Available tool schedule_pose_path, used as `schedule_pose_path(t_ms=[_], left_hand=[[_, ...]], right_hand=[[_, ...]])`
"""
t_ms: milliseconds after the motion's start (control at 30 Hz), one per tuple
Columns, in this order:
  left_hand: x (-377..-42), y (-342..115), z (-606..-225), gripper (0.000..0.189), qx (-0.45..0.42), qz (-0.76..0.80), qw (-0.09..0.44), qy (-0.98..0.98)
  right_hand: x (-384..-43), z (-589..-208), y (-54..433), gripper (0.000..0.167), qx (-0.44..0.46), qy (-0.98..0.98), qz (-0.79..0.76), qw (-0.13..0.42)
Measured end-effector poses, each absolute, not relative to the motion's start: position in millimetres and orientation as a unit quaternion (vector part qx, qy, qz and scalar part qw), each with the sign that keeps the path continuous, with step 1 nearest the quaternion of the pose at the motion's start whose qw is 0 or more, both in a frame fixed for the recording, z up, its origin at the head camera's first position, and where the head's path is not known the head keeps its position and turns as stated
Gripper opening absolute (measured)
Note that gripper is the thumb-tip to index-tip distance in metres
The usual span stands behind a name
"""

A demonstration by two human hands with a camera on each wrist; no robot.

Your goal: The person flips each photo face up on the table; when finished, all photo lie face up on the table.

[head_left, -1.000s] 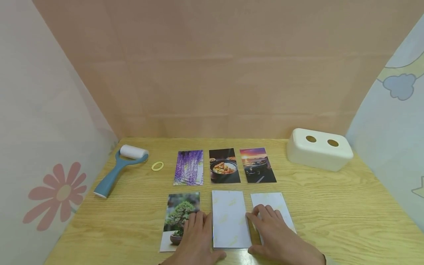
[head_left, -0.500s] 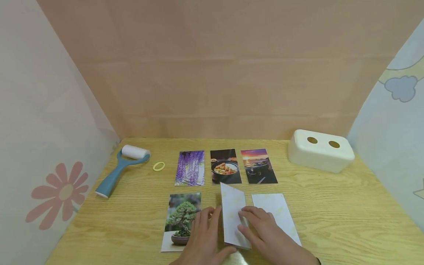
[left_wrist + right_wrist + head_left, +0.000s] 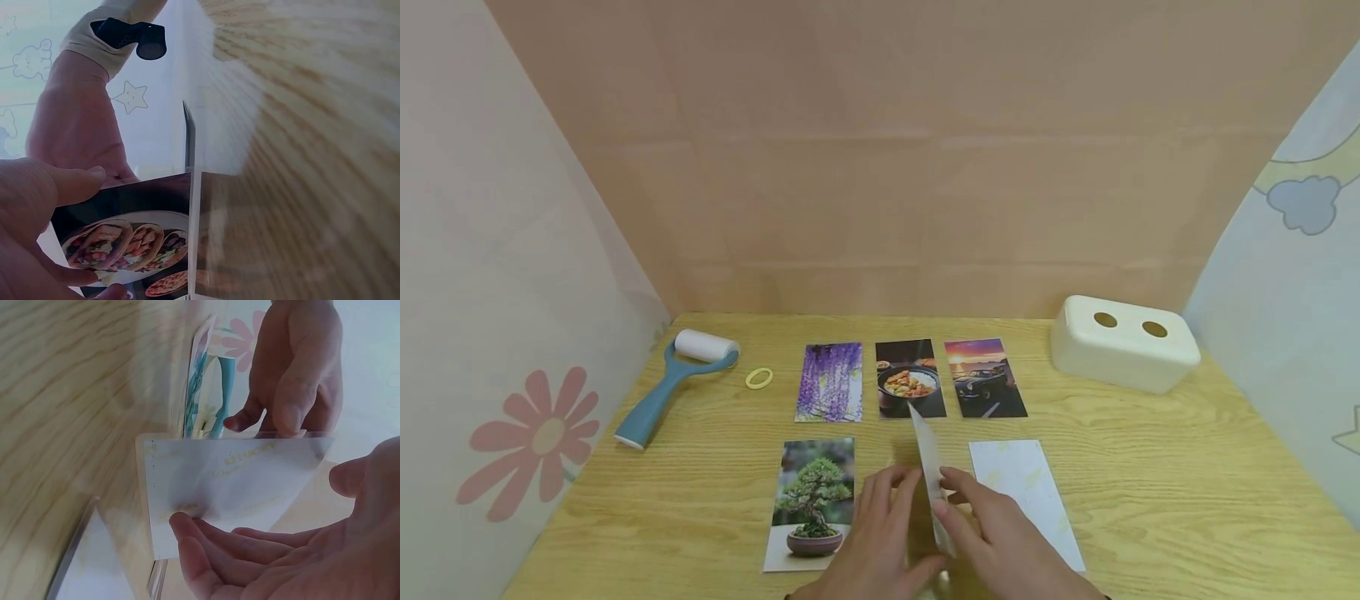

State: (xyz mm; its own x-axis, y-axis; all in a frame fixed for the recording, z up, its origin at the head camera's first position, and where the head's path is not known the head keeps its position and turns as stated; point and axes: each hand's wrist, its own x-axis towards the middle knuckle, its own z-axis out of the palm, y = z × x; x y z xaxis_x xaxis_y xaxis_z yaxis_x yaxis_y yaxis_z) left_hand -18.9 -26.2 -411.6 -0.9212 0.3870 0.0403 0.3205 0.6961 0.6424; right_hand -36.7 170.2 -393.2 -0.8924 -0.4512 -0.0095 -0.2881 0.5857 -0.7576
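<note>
A photo card [image 3: 927, 450] stands steeply on its long edge between my two hands, in the middle of the front row. Its printed side, with filled tacos [image 3: 119, 244] on a plate, faces my left hand [image 3: 883, 533]; those fingertips touch that face. From the other side, my right hand [image 3: 1000, 537] rests extended fingertips [image 3: 180, 520] on the white back, thumb apart from it. To the left lies a bonsai photo card [image 3: 808, 475], face up. A face-down white card [image 3: 1026, 492] lies on the right, partly behind my right hand.
Behind, the wisteria card [image 3: 830, 383], food-bowl card [image 3: 910, 379] and sunset car card [image 3: 985, 379] form a row. A blue-handled lint roller [image 3: 662, 392] and yellow ring [image 3: 759, 378] lie left. A white box [image 3: 1123, 346] with two holes stands back right.
The middle card, flat and white side up a second ago, has tilted up on its long edge. Both hands have closed in on it, the right moving left with its fingers on the back.
</note>
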Motion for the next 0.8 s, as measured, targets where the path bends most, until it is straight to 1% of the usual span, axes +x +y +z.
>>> schedule_pose_path(t_ms=[100, 267, 333, 433, 533, 800], left_hand=[[-19, -25, -413, 0.086, 0.199, 0.33, 0.048, 0.922], [-20, -25, -417, 0.084, 0.219, 0.316, 0.025, 0.923], [-21, -25, -419, 0.084, 0.225, 0.317, 0.024, 0.921], [-23, -26, -420, 0.08, 0.231, 0.323, 0.041, 0.917], [-26, -28, -423, 0.078, 0.236, 0.329, 0.053, 0.913], [-28, -35, -423, 0.08, 0.215, 0.368, 0.076, 0.902]], right_hand=[[-36, -392, 171, 0.051, -0.21, 0.876, -0.419, 0.116], [-35, -392, 171, 0.052, -0.213, 0.868, -0.429, 0.13], [-35, -392, 171, 0.05, -0.216, 0.866, -0.434, 0.124], [-34, -391, 172, 0.047, -0.219, 0.862, -0.441, 0.115], [-33, -391, 173, 0.044, -0.228, 0.856, -0.455, 0.094], [-28, -391, 178, 0.051, -0.227, 0.842, -0.487, 0.052]])
